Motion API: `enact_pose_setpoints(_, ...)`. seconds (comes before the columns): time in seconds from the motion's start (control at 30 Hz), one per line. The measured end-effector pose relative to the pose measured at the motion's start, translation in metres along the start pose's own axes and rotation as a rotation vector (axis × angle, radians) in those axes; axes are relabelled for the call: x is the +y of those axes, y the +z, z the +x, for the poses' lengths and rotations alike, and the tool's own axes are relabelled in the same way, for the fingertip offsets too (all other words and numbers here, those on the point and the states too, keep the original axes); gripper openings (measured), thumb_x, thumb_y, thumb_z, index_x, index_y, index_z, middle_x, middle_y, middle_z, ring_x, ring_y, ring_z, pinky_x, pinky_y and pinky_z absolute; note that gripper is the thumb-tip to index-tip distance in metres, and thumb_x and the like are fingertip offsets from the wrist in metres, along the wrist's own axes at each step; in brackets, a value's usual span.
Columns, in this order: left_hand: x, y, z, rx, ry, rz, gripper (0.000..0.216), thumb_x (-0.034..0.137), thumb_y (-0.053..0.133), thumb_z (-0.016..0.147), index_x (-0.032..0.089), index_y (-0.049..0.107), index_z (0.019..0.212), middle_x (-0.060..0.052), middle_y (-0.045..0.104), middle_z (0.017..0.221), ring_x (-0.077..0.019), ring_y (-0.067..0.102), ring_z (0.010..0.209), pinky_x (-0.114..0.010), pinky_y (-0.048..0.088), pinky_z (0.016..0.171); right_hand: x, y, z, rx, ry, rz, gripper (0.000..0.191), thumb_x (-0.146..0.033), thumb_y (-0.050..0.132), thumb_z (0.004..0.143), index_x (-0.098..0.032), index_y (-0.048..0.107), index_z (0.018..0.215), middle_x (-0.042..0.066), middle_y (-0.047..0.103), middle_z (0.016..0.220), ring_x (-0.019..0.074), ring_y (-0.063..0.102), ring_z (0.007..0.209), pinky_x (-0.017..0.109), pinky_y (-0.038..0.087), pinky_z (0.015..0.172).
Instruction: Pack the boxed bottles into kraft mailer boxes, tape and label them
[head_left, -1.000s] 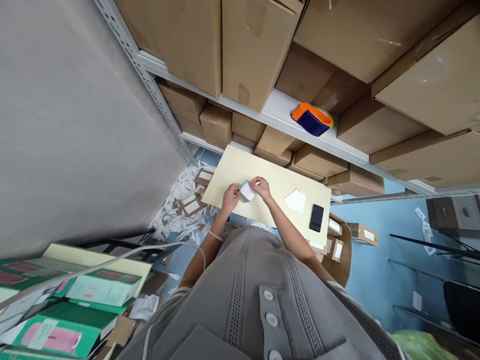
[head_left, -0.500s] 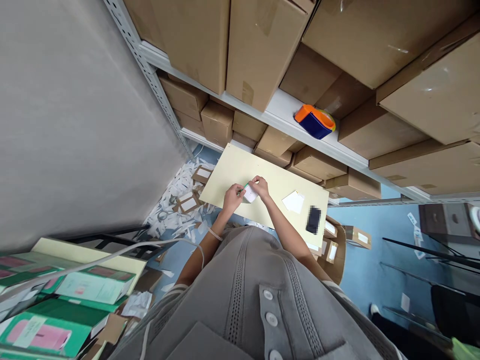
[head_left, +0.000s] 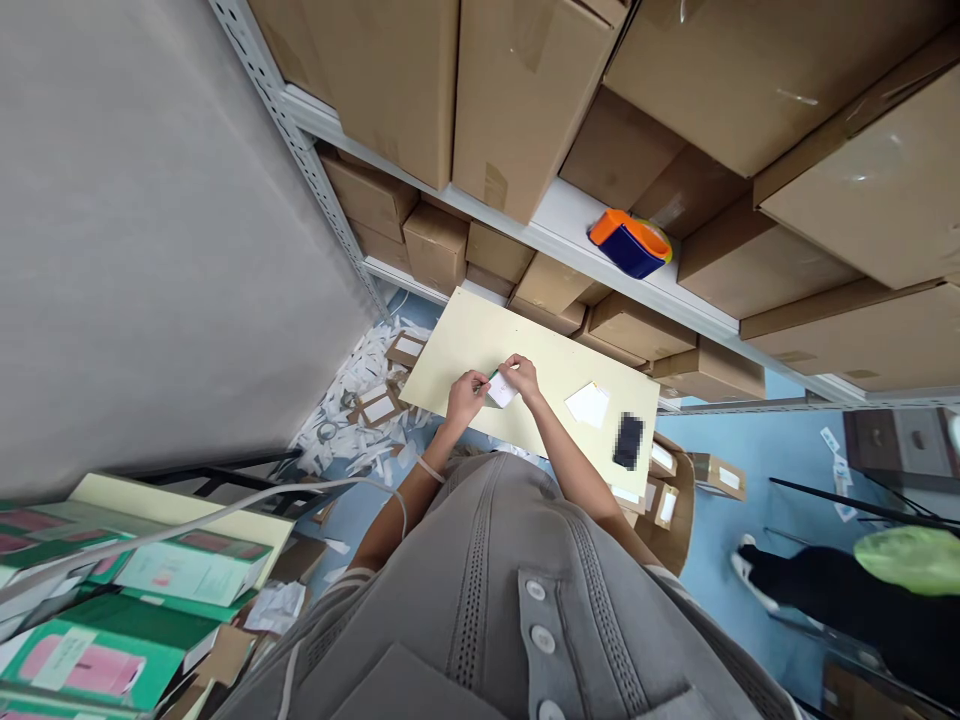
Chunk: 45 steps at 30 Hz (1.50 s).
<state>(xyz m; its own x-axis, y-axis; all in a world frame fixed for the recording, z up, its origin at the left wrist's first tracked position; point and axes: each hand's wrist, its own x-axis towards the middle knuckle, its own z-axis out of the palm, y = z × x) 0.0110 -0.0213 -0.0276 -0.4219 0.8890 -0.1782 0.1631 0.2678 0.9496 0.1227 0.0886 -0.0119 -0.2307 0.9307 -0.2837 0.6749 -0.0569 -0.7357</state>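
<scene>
A small white box with a green edge (head_left: 503,391) is between my hands, just over the pale yellow table (head_left: 480,325). My left hand (head_left: 466,394) is closed in a pinch at the box's left side. At the upper right edge of the box, my right hand (head_left: 520,376) is closed, thumb and fingers together. The fingers cover part of the box's edges. Flat white sheets or cards (head_left: 588,404) lie on the table to the right of my right hand. Farther right is a dark, pixelated object (head_left: 628,440).
Shelves of cardboard boxes (head_left: 525,90) rise beyond the table, with an orange and blue tape dispenser (head_left: 630,243) on one. Paper strips (head_left: 352,400) litter the floor at left. Green boxes (head_left: 97,650) are stacked lower left. A person's dark-clothed leg (head_left: 817,580) shows at right.
The person at the right has come farther into view, with a light green item beside them. My hands keep nearly the same place on the small box.
</scene>
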Motion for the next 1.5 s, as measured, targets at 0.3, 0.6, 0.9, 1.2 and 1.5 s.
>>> enact_pose_setpoints(0.3, -0.004, -0.002, 0.007, 0.066, -0.059, -0.069, 0.015, 0.011, 0.063, 0.076, 0.018, 0.061, 0.089, -0.007, 0.073, 0.092, -0.0195, 0.071, 0.088, -0.036, 0.056, 0.085, 0.007, -0.001, -0.002, -0.031, 0.048, 0.141, 0.027, -0.045, 0.066, 0.064, -0.023, 0.051, 0.069, -0.004, 0.060, 0.074, 0.0140, 0.057, 0.070, 0.026, 0.046, 0.069)
enact_pose_setpoints(0.6, -0.006, -0.007, 0.012, 0.005, -0.028, 0.051, 0.028, 0.013, 0.057, 0.083, 0.017, 0.071, 0.107, -0.008, 0.072, 0.106, -0.0176, 0.069, 0.091, -0.032, 0.053, 0.092, 0.018, 0.000, -0.012, 0.005, 0.109, 0.122, 0.032, -0.053, 0.057, 0.080, -0.022, 0.055, 0.079, 0.002, 0.065, 0.087, 0.0160, 0.059, 0.083, 0.027, 0.048, 0.077)
enact_pose_setpoints(0.9, -0.015, -0.001, 0.012, -0.179, 0.014, 0.115, 0.046, 0.024, 0.041, 0.094, 0.019, 0.054, 0.138, -0.008, 0.057, 0.139, -0.0195, 0.052, 0.129, -0.032, 0.039, 0.110, 0.040, 0.004, -0.063, -0.362, 0.585, 0.759, 0.060, -0.065, 0.055, 0.085, -0.019, 0.051, 0.122, 0.014, 0.061, 0.110, 0.0214, 0.068, 0.083, 0.037, 0.057, 0.077)
enact_pose_setpoints(1.2, -0.020, -0.013, 0.032, -0.276, 0.030, 0.051, 0.052, 0.029, 0.037, 0.095, 0.019, 0.046, 0.145, -0.004, 0.047, 0.149, -0.0200, 0.045, 0.137, -0.036, 0.031, 0.117, 0.024, 0.036, -0.045, -0.196, 0.426, 0.935, 0.043, -0.051, 0.059, 0.088, -0.022, 0.057, 0.118, 0.007, 0.066, 0.119, 0.0183, 0.064, 0.102, 0.033, 0.051, 0.096)
enact_pose_setpoints(1.5, -0.007, -0.027, 0.090, -0.079, 0.033, 0.045, 0.052, 0.024, 0.043, 0.094, 0.015, 0.046, 0.145, -0.011, 0.052, 0.145, -0.0237, 0.052, 0.131, -0.037, 0.037, 0.113, -0.016, 0.053, 0.029, -0.145, 0.278, 0.848, 0.050, -0.055, 0.058, 0.083, -0.024, 0.060, 0.122, 0.005, 0.063, 0.128, 0.0200, 0.059, 0.114, 0.034, 0.049, 0.098)
